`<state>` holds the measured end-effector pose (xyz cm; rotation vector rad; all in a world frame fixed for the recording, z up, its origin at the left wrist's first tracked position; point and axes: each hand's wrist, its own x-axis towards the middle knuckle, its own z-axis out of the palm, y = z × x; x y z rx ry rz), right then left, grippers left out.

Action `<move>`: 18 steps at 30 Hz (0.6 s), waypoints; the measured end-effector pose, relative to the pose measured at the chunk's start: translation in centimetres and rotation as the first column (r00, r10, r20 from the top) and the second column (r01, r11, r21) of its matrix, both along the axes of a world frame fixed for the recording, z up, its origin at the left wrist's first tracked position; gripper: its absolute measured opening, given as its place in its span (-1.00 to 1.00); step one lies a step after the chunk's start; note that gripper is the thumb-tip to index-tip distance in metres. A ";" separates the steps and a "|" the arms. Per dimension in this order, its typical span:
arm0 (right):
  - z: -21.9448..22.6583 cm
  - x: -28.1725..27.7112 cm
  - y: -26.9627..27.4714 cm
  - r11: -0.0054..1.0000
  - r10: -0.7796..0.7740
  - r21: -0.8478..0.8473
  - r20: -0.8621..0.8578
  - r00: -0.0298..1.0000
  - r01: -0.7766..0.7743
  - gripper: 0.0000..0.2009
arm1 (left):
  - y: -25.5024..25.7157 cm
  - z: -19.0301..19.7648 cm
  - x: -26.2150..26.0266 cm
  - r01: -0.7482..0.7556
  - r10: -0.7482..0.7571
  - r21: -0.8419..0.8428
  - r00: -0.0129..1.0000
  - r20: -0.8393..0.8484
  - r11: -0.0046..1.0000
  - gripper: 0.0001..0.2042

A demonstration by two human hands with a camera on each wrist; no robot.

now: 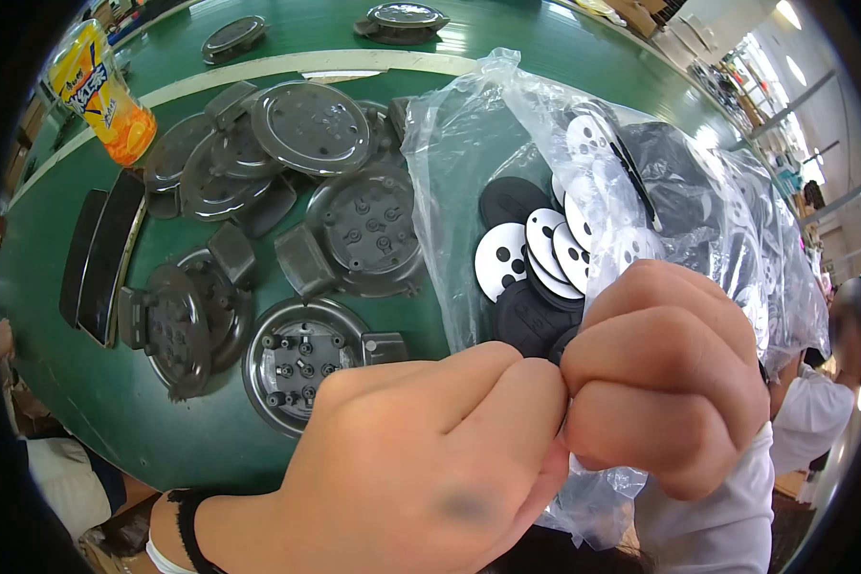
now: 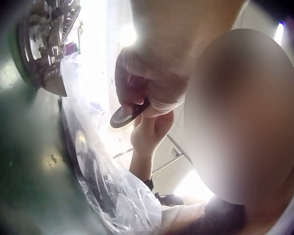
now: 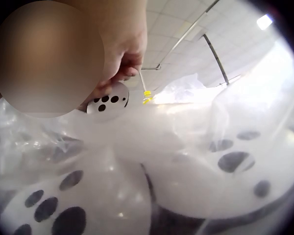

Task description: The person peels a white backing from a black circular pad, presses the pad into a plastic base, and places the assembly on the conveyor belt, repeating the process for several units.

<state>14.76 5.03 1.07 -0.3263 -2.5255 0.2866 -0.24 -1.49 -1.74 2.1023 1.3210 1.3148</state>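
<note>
My left hand (image 1: 421, 450) and right hand (image 1: 670, 383) meet knuckle to knuckle in the head view, fingers curled, hiding what lies between them. From the left wrist view, a thin round pad (image 2: 122, 117) shows pinched in the left hand (image 2: 159, 81), with the right hand (image 2: 149, 134) close below it. The right wrist view shows this pad's white face with black holes (image 3: 110, 102), right at the curled fingertips. Behind the hands, loose black and white round pads (image 1: 500, 260) spill from a clear plastic bag (image 1: 459, 143).
Dark round plastic covers (image 1: 311, 129) lie piled at left; one cover with posts (image 1: 301, 397) sits by the left hand. Dark curved strips (image 1: 105, 258) and an orange drink bottle (image 1: 100, 96) stand farther left. More covers (image 1: 402, 21) rest on the green surface at the back.
</note>
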 end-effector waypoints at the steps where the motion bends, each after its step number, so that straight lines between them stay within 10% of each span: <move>1: 0.1 0.0 0.1 1.000 0.011 -0.016 -0.010 1.000 -0.011 -0.71 | -0.1 0.4 -0.1 -0.004 0.003 -0.053 1.000 -0.024 0.999 -0.82; 18: 0.2 0.2 1.3 0.964 0.188 0.201 -0.065 0.980 -0.172 -0.83 | -0.2 0.4 -0.8 0.161 -0.165 -0.260 0.986 0.007 0.952 -0.91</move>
